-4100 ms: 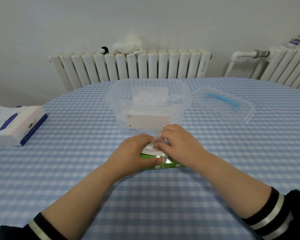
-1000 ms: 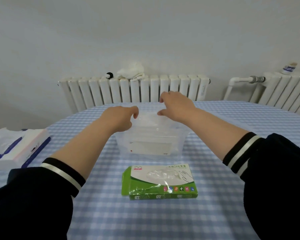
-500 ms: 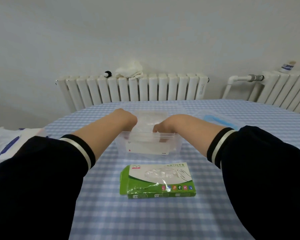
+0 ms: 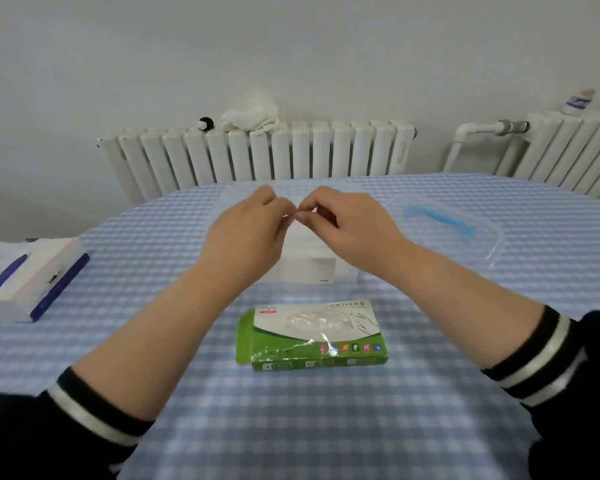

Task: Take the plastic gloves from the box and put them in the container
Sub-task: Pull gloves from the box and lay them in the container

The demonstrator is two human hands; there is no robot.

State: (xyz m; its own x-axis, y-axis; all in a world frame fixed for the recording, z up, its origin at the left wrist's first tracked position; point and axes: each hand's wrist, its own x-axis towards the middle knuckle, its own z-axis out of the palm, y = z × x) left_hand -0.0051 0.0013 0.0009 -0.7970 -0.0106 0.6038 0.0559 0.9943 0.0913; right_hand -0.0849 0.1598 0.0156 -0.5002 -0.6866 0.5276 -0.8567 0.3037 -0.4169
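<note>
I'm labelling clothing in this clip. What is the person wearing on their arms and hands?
Both hands, left hand and right hand, are bare, with no gloves, rings or watch visible. The forearms are bare too. Dark sleeves are pushed up toward the elbows, left sleeve and right sleeve, each ending in a cuff with two pale stripes.

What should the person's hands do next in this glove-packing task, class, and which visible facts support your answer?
Probably lower one hand to the green cardboard glove box and pinch the next glove. Both the left hand and right hand hover with fingertips together above the clear plastic container; whether they hold film is unclear. Clear gloves show in the box's window.
</note>
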